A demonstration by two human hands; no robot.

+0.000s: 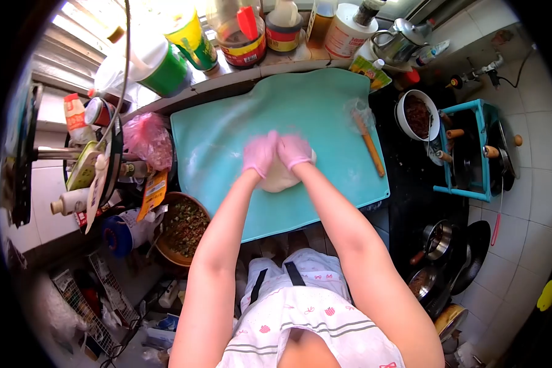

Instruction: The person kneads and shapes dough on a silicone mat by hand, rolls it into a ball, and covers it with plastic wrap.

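Note:
A lump of pale dough (279,178) lies on a teal mat (227,202). Both my hands wear thin pink gloves and press down on the far part of the dough, side by side with the thumbs close together. My left hand (260,153) grips its left side, and my right hand (294,149) grips its right side. Motion blurs the fingertips of both, and the hands hide part of the dough. To the right on the mat rests a wooden rolling pin (369,144), with clear plastic around its far end.
Bottles and tubs, including a sauce bottle (283,27), line the ledge behind the mat. At left stand a pink plastic bag (147,141) and a bowl of chopped filling (185,230). A white bowl (417,115), a teal rack (487,153) and pans (437,239) are on the right.

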